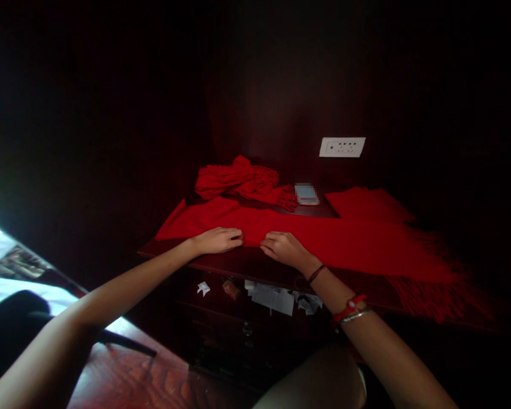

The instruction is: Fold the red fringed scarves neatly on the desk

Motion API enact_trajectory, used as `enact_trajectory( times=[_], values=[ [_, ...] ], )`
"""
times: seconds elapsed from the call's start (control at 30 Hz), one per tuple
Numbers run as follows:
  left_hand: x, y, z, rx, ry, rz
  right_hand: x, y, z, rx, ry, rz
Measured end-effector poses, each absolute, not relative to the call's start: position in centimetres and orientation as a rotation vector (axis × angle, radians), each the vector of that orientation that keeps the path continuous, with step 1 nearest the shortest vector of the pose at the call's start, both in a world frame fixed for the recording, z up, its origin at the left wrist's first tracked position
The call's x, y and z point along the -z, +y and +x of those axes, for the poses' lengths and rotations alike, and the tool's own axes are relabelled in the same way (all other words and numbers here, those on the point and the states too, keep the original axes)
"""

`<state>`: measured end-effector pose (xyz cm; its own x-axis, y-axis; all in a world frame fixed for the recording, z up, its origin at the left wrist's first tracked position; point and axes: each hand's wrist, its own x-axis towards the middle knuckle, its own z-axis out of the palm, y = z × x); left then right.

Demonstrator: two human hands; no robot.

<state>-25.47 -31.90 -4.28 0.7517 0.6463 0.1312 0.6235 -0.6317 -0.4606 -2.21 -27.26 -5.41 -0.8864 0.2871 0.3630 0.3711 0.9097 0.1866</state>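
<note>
A long red scarf [344,241] with a fringe at its right end lies stretched across a dark wooden surface. Its left end shows a few raised folds. At the scarf's near edge, left of the middle, my left hand [219,240] has its fingers curled onto the cloth. My right hand [283,248] sits a short way to the right, fingers bent and pinched on the same edge. A little of the red cloth shows between the two hands. The fingertips of both are partly hidden.
Behind lies a crumpled red scarf [234,179]; a folded red cloth [368,203] rests at the right. Between them is a small pale-blue blurred item [306,193]. A socket plate [343,147] is on the wall. Papers [272,299] fill a shelf below. A dark chair [17,324] stands left.
</note>
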Motion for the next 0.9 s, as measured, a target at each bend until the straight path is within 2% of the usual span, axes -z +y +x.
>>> enact_trajectory(
  times=[0.17,0.37,0.5,0.73,0.9],
  values=[
    [3.8,-32.1,-25.7,-0.041,-0.842,-2.524,5.1,-27.7,-2.0,0.443,-2.800,-0.451],
    [3.0,-32.2,-25.4,-0.061,-0.967,-2.603,5.4,-27.7,-1.4,0.467,-2.831,-0.431],
    [3.3,-32.2,-26.6,0.043,-1.145,-2.506,5.8,-27.4,-1.0,0.255,-2.764,-0.393],
    [4.6,-32.7,-30.0,0.022,-1.330,-2.366,6.4,-27.0,0.0,-0.095,-2.778,-0.388],
    [2.5,-32.3,-29.0,0.094,-1.312,-2.673,6.0,-27.1,0.6,-0.160,-2.839,-0.468]
  ],
)
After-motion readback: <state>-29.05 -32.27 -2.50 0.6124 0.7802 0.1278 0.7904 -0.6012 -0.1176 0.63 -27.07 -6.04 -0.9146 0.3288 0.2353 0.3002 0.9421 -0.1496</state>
